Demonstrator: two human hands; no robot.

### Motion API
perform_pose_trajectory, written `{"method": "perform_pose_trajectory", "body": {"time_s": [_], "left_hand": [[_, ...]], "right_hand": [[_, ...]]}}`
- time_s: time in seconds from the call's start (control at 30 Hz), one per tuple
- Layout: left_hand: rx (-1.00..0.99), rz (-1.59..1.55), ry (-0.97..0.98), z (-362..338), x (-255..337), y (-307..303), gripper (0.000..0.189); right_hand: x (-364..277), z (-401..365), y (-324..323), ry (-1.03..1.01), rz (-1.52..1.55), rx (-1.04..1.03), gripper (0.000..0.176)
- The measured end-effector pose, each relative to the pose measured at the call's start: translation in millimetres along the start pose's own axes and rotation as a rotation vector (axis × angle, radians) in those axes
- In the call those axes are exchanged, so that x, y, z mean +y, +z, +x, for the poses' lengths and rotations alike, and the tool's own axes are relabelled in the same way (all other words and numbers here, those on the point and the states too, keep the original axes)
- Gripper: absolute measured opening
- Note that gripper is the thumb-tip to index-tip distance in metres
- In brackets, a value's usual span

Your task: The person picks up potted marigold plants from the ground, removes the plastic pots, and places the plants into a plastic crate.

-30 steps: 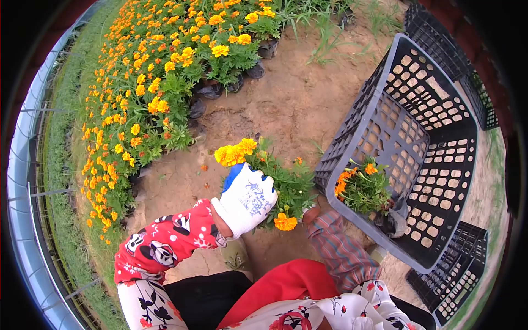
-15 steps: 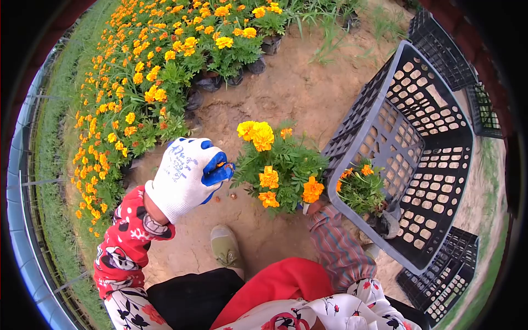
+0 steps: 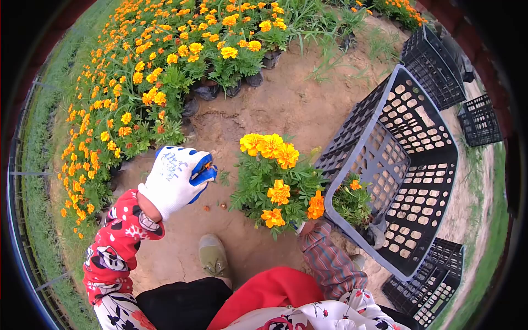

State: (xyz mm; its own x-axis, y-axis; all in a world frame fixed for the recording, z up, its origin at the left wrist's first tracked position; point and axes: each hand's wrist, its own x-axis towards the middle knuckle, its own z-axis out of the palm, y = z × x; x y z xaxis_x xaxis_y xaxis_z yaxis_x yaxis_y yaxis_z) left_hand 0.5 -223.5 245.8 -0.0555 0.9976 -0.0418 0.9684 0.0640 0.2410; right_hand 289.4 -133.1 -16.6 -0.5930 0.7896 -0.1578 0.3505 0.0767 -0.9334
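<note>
My left hand (image 3: 179, 177), in a white glove with blue fingertips, is closed on a small withered orange-brown flower head (image 3: 207, 165). It is left of a leafy marigold plant (image 3: 279, 192) with yellow and orange blooms. Under the plant's lower right side is my right hand (image 3: 308, 226), below a striped sleeve. It supports the plant from beneath; leaves hide its fingers and the plant's base. Just right of the plant stands a large black crate (image 3: 355, 221), with another marigold plant (image 3: 353, 203) in its near end.
A bed of potted marigolds (image 3: 159, 71) fills the upper left. More black crates (image 3: 432, 69) stand at the upper right, with another (image 3: 426, 283) at the lower right. A shoe (image 3: 213, 256) rests on bare soil, near small fallen flower heads (image 3: 223, 205).
The view has shifted. The held plant has turned, so three yellow blooms show at its top. My left hand has moved left, farther from the plant, still closed on the flower head.
</note>
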Motion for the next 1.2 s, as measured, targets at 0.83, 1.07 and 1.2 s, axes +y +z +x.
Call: {"method": "perform_pose_trajectory", "body": {"time_s": [0.83, 1.07, 1.2], "left_hand": [[-0.497, -0.293, -0.548, 2, -53, 62, 0.055], [-0.013, -0.847, -0.109, -7, -31, 67, 0.077], [-0.127, -1.397, -0.245, 5, -33, 61, 0.035]], "right_hand": [[-168, 39, 9, -0.170, 0.719, -0.307, 0.034], [-190, 50, -1, -0.229, 0.789, -0.373, 0.036], [-199, 44, 3, -0.151, 0.913, -0.280, 0.033]]}}
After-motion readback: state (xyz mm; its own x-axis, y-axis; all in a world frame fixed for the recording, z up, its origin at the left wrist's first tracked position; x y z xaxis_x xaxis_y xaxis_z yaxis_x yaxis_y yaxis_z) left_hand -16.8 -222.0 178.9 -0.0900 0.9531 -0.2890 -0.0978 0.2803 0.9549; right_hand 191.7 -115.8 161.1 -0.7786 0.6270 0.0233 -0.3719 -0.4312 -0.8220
